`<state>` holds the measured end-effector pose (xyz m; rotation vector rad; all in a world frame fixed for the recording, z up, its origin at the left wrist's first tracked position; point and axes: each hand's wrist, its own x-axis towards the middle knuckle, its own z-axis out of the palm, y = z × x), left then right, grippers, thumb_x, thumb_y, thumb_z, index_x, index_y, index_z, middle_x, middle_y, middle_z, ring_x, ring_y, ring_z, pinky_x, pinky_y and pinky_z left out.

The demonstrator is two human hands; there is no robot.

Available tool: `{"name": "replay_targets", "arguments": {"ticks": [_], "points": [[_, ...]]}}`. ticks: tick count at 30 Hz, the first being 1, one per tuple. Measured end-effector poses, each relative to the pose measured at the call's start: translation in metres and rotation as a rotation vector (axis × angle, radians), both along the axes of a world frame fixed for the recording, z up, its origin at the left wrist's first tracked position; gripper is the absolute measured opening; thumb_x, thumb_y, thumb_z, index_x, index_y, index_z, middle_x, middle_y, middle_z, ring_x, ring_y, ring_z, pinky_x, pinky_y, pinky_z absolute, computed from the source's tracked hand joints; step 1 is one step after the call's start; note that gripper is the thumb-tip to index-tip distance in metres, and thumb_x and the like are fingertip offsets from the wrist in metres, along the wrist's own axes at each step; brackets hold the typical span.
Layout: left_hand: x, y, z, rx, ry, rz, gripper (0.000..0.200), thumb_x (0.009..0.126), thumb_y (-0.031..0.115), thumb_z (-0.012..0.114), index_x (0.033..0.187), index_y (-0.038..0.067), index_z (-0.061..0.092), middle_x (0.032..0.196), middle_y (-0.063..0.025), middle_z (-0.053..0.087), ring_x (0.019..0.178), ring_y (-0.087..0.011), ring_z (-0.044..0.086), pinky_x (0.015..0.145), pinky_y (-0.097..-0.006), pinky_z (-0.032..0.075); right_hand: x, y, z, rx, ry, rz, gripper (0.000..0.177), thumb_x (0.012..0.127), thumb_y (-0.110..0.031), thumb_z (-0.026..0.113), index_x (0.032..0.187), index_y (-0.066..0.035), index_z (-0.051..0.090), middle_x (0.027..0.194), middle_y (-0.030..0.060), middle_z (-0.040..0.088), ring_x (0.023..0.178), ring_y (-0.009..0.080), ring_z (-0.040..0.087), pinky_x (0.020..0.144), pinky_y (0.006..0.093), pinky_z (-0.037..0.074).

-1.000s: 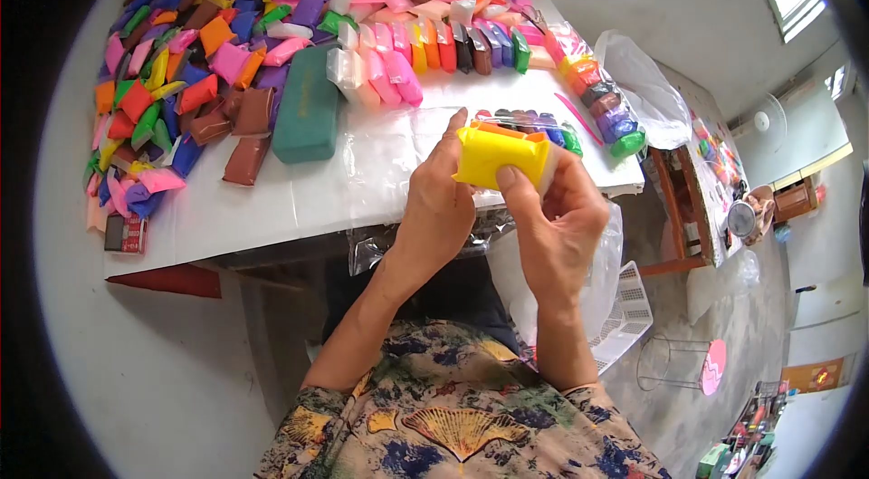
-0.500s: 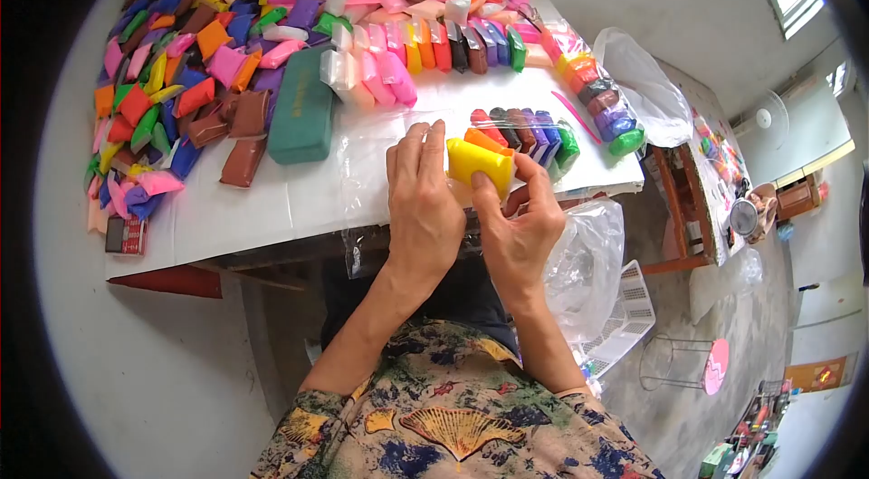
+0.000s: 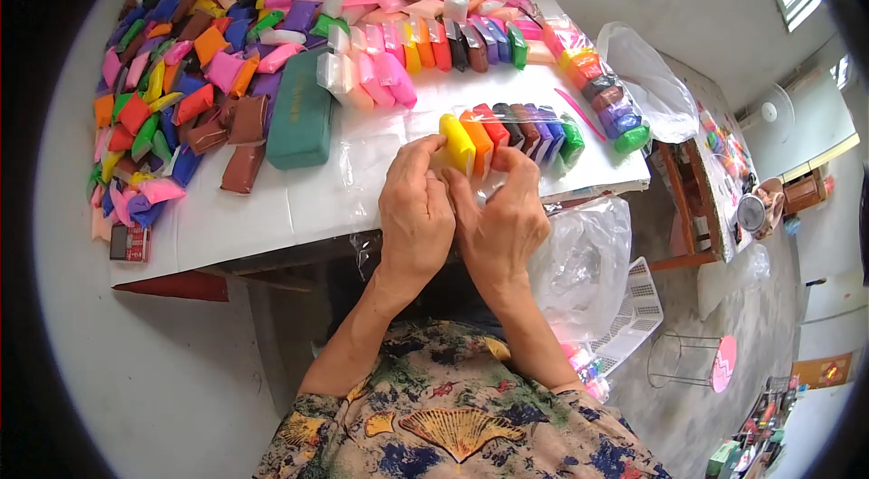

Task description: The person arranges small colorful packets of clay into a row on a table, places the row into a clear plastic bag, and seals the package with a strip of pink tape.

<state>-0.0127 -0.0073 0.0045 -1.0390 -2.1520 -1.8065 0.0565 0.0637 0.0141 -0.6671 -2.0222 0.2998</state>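
A row of small soft packets stands on edge in a clear plastic bag (image 3: 412,128) near the table's front. At its left end is a yellow packet (image 3: 457,144), then an orange packet (image 3: 477,140) and a red packet (image 3: 494,128); black, brown, purple, blue and green ones follow. My left hand (image 3: 416,212) is curled, its fingertips against the yellow packet's left side. Thumb and index finger of my right hand (image 3: 503,221) close round the lower front of the yellow and orange packets. Fingers partly hide the packets' lower ends.
Left of the row stands a green box (image 3: 299,112). Another row of packets (image 3: 425,44) lies behind, with a filled bag (image 3: 602,90) at the right. Loose colourful packets (image 3: 217,53) cover the far left. A white basket (image 3: 634,307) and a stool (image 3: 722,363) are below right.
The yellow packet has gone from my right hand's pinch to upright at the row's left end, beside the orange one. My left hand has curled from lying flat, and both hands have drawn together.
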Motion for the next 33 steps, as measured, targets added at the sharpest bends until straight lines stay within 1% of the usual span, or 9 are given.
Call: {"name": "replay_targets", "arguments": {"ticks": [4,7,13,16,19,24,26,30,33], "points": [[-0.001,0.001,-0.002,-0.034,0.095,0.024,0.037,0.090,-0.003,0.041,0.122,-0.007,0.058,0.118,-0.0227,0.061,0.109,-0.0370,0.061,0.098,-0.0400,0.046,0.012,-0.003,-0.001,-0.141,-0.083,0.061,0.028,0.083,-0.023,0.077,0.099,-0.006,0.061,0.086,0.0083,0.066,0.069,0.0288,0.066,0.060,0.0392,0.050],[0.003,0.000,0.007,-0.070,0.029,-0.016,0.040,0.086,-0.003,0.044,0.123,-0.010,0.056,0.117,-0.0269,0.060,0.111,-0.0425,0.058,0.099,-0.0462,0.045,-0.004,0.005,-0.011,-0.030,-0.056,0.088,0.021,0.085,-0.019,0.074,0.094,-0.005,0.061,0.081,0.0082,0.066,0.067,0.0290,0.066,0.059,0.0392,0.049],[0.001,-0.004,0.008,-0.081,-0.074,-0.046,0.042,0.086,-0.003,0.045,0.127,-0.010,0.053,0.120,-0.0269,0.059,0.113,-0.0424,0.057,0.101,-0.0466,0.044,-0.002,0.003,-0.006,-0.063,-0.049,0.122,0.018,0.086,-0.016,0.072,0.095,-0.004,0.061,0.083,0.0110,0.067,0.069,0.0303,0.067,0.060,0.0393,0.050],[0.000,-0.001,0.004,-0.057,0.029,-0.034,0.043,0.086,-0.003,0.046,0.128,-0.010,0.053,0.122,-0.0277,0.059,0.115,-0.0428,0.056,0.101,-0.0471,0.043,-0.010,0.009,-0.007,-0.065,-0.052,0.143,0.018,0.086,-0.015,0.071,0.096,-0.004,0.062,0.086,0.0128,0.068,0.068,0.0314,0.066,0.062,0.0397,0.050],[-0.001,-0.002,0.004,-0.085,0.036,-0.040,0.044,0.086,-0.002,0.047,0.129,-0.010,0.052,0.124,-0.0286,0.058,0.115,-0.0437,0.056,0.102,-0.0479,0.043,-0.005,0.009,-0.005,-0.052,-0.109,0.201,0.023,0.087,-0.017,0.070,0.102,-0.002,0.060,0.092,0.0133,0.064,0.078,0.0324,0.066,0.064,0.0400,0.052],[0.001,0.000,0.004,-0.112,0.118,-0.008,0.046,0.084,-0.003,0.048,0.129,-0.012,0.051,0.122,-0.0290,0.058,0.112,-0.0453,0.055,0.100,-0.0490,0.043,0.015,0.008,0.040,-0.146,-0.064,0.299,0.019,0.086,-0.016,0.073,0.097,-0.004,0.063,0.087,0.0103,0.065,0.069,0.0296,0.066,0.059,0.0394,0.050],[0.002,0.002,0.001,-0.097,0.163,-0.009,0.047,0.083,-0.004,0.048,0.129,-0.013,0.050,0.121,-0.0294,0.059,0.111,-0.0457,0.056,0.100,-0.0494,0.043,0.004,0.016,0.067,-0.037,-0.056,0.346,0.016,0.086,-0.015,0.073,0.092,-0.004,0.064,0.083,0.0107,0.066,0.069,0.0276,0.067,0.058,0.0383,0.050],[0.009,0.001,0.001,-0.154,0.097,-0.063,0.052,0.082,-0.006,0.048,0.133,-0.011,0.044,0.125,-0.0292,0.054,0.113,-0.0438,0.053,0.099,-0.0484,0.043,-0.050,0.031,0.096,0.154,-0.235,0.328,0.033,0.088,-0.032,0.071,0.086,0.000,0.066,0.083,0.0170,0.069,0.073,0.0330,0.068,0.062,0.0437,0.052],[0.016,0.002,0.007,-0.168,0.079,-0.057,0.055,0.081,-0.008,0.050,0.135,-0.011,0.042,0.125,-0.0273,0.052,0.111,-0.0423,0.051,0.098,-0.0478,0.042,-0.096,0.032,0.094,0.129,-0.424,0.301,0.055,0.084,-0.052,0.070,0.072,0.001,0.065,0.071,0.0158,0.067,0.067,0.0345,0.064,0.064,0.0497,0.048]]}}
